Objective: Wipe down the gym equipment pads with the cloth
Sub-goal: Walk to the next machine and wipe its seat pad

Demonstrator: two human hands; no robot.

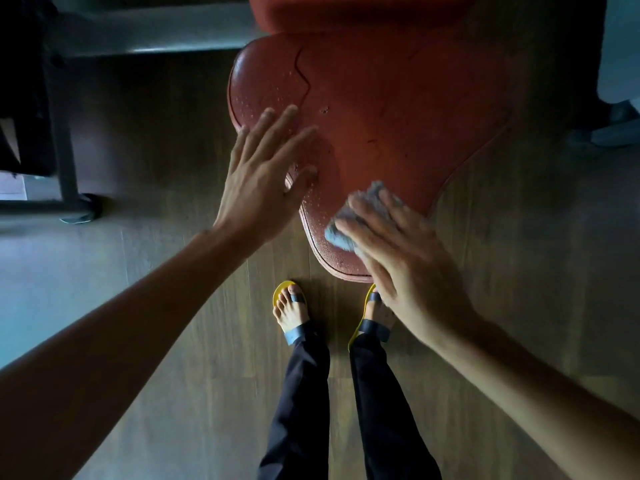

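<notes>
R grip (408,265) flat on grey cloth (341,235) on red pad (398,116); L grip (263,178) flat on pad edge.

From the feet (291,315) on the floor (156,271), the seat pad (398,116) lies at twelve o'clock. The cloth (341,233) sits on its six o'clock end under the right grip (398,258); the left grip (263,174) rests on its eight o'clock edge.

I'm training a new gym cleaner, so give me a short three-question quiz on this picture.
1. True or false: the left hand presses the cloth on the red pad.
2. Which part of the pad is the cloth on? A: the narrow near end. B: the wide far end. C: the backrest.
3. Fill in: the pad's left edge is beaded with ___.
Key: 1 false, the right hand presses it. 2 A. 3 droplets.
</notes>
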